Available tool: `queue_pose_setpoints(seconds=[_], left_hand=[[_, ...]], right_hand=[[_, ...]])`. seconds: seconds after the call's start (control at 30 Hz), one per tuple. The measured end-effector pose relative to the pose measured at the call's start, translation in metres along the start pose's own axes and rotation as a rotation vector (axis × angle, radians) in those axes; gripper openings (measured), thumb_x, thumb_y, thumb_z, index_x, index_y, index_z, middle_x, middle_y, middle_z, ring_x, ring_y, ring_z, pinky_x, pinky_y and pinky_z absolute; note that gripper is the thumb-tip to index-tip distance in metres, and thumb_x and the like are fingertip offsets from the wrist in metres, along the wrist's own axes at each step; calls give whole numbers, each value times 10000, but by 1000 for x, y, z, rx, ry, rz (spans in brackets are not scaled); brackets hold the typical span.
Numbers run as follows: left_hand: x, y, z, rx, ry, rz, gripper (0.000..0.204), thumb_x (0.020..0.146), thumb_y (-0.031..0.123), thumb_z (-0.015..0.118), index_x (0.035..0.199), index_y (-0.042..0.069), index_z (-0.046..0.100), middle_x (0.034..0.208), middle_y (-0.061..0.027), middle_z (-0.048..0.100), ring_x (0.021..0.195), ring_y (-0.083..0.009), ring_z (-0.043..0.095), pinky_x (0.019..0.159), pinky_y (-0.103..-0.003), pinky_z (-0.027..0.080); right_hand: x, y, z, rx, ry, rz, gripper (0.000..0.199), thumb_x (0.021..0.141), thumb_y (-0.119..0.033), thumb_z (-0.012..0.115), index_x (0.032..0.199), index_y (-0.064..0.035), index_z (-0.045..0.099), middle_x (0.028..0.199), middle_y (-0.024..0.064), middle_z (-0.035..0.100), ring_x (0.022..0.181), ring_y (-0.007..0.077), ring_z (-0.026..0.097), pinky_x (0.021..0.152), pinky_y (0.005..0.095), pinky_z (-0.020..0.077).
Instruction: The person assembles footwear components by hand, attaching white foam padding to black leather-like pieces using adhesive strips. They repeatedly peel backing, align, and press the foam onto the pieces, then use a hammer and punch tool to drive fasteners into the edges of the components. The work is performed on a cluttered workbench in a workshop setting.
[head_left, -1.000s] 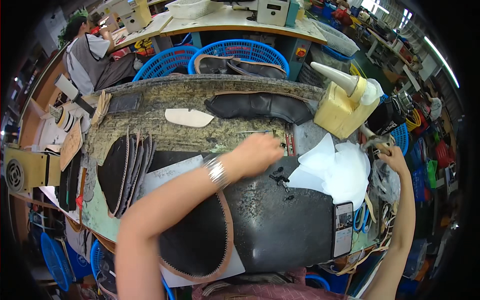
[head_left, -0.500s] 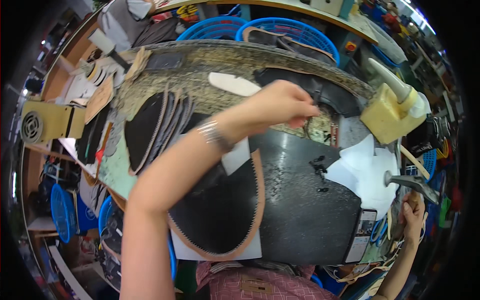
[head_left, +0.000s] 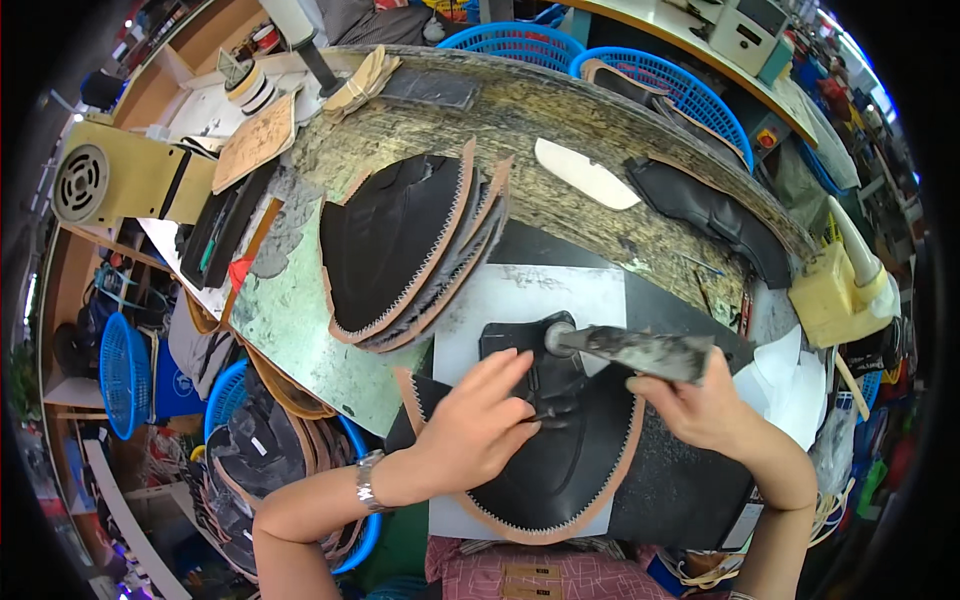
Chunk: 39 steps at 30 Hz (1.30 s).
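A black leather upper piece (head_left: 560, 455) with a tan, zigzag-cut border lies on a white sheet (head_left: 460, 300) right in front of me. My right hand (head_left: 690, 400) is closed around a hammer (head_left: 640, 352) with a round metal face. That face is at the far part of the leather, by a dark flap; I cannot tell whether it touches. My left hand (head_left: 480, 420) rests on the leather left of the hammer, fingers stretched out and holding nothing. Farther left lies a stack of similar black pieces (head_left: 400, 240) with tan edges.
A cream, blade-shaped template (head_left: 585, 174) and a curved black leather piece (head_left: 710, 215) lie toward the back. At the right stands a yellowish block (head_left: 835, 300) with a pale horn-shaped tool. Blue baskets (head_left: 660, 85) stand beyond the bench, and another with leather pieces is at lower left.
My left hand has come back from the far side onto the leather. My right hand has brought the hammer from the right side over the piece. The view has shifted left.
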<state>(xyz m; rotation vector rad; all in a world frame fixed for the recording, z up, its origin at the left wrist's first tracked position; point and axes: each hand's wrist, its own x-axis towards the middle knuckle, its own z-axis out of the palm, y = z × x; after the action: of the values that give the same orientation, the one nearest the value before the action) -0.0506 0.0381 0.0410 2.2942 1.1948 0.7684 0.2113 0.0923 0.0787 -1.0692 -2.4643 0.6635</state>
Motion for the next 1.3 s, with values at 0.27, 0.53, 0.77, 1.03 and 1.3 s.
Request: queue_pose_setpoints(seconds=[0.27,0.53,0.77,1.03,1.3], left_hand=[[34,-31,-35,-1233,165,-752,110,910,95,532,964,17,476,816,-100,606,698,-134,612,609,-217,503],[34,-40,-5,-857,73,-658,119,898,43,543,961,-58,532,900,-129,638,815,-154,636,710,-252,538],[32,-38,2,-598,50,-591,106,886,46,562,921,-54,567,869,-99,656,765,-127,634,696,-254,533],[16,-46,18,-142,240,-125,98,819,75,617,879,35,550,605,-108,577,509,-263,586,472,-340,458],[32,-40,2,-692,165,-591,113,907,72,537,924,-40,531,821,-101,656,721,-120,634,657,-241,520]], right_hand=[[23,4,12,72,-107,-43,264,692,-36,638,948,-2,586,783,111,610,594,314,602,531,375,494],[23,3,12,123,-70,38,297,666,-27,644,953,-18,568,779,112,605,607,339,597,541,381,496],[19,4,11,157,-131,81,300,679,-35,643,975,-42,593,823,107,611,659,311,615,561,352,497],[28,-11,-21,417,-188,-76,138,763,-180,624,862,-84,635,802,81,632,647,249,619,578,311,495],[13,-6,12,81,-121,71,127,790,-107,642,894,-34,644,792,114,608,601,295,607,517,358,491]])
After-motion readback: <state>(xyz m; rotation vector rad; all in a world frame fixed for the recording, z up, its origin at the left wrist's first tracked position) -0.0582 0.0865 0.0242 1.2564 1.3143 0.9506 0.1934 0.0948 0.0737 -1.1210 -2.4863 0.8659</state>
